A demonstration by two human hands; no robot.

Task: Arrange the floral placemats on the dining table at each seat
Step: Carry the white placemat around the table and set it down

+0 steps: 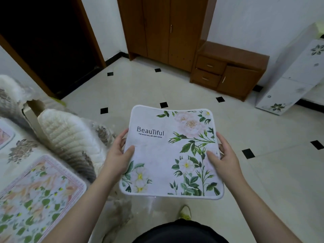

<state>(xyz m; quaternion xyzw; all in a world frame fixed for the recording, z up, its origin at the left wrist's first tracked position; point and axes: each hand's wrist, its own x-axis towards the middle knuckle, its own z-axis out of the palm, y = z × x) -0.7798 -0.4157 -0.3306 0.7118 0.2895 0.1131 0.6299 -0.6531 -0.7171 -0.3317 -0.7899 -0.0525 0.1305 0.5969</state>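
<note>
I hold a white floral placemat point(164, 155) printed "Beautiful", with green leaves and pale flowers, flat in the air above the tiled floor. My left hand point(117, 155) grips its left edge, thumb on top. My right hand point(223, 155) grips its right edge the same way. To the left, the dining table point(19, 142) carries a patterned cloth, and a second floral placemat point(36, 195) with a pink border lies on its near part. A corner of a third mat point(4, 135) shows at the far left edge.
A chair with a cream quilted cushion point(68, 137) stands at the table's right side, close to my left arm. A brown wardrobe point(164, 30) and low drawer cabinet point(228, 71) line the far wall. A white flowered cabinet point(294, 74) leans at right. My shoe point(185, 212) is below the mat.
</note>
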